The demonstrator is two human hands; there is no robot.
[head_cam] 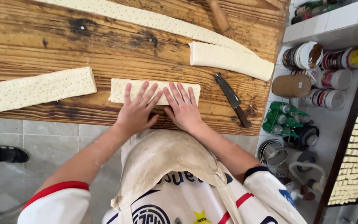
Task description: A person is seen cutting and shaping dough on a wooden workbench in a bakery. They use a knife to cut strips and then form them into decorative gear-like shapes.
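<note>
We look down at our two hands pressed flat on a short dough piece [154, 91] that lies near the front edge of a worn wooden tabletop [104, 45]. Our left hand [136, 111] covers the middle of the piece, fingers [127, 93] spread wide and gripping nothing; our right hand [184, 108] lies just beside it, fingers spread the same way, a ring on one. Both palms reach over the tabletop's front edge. To the left, well apart, lies a long dough strip [34, 89], with bare wood between it and the piece. To the right, a dark knife [232, 99] lies slanted, near the right hand but not touching it. Farther back rest a folded dough slab [231, 60] and a very long strip [146, 18] running across the top. Beyond the tabletop's right edge, a lower white shelf holds tins [324, 79], a brown tub [291, 86] and green bottles [280, 118]. Below us is grey tiled floor [50, 141], with someone's black shoe [7, 154] at the left.
</note>
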